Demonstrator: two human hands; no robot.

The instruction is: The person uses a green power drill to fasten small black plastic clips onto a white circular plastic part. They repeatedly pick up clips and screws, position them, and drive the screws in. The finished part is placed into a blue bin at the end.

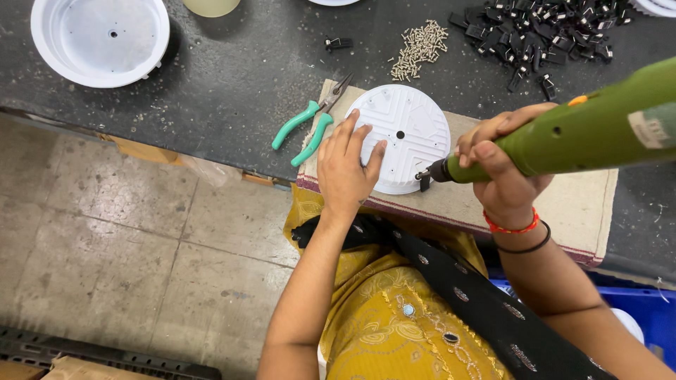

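A white round plastic disc [408, 130] with a centre hole lies on a beige cloth mat [563, 204] at the table's near edge. My left hand [345, 169] rests flat on the disc's left part, fingers spread. My right hand [503, 165] grips a green electric screwdriver [584, 134]. Its tip points at a small black clip [424, 181] on the disc's near right rim.
Green-handled pliers [310, 127] lie left of the disc. A pile of small screws [420, 46] and a heap of black clips [542, 32] sit further back, with one loose clip [339, 43]. A white round housing [102, 39] stands far left. A blue crate [651, 309] is lower right.
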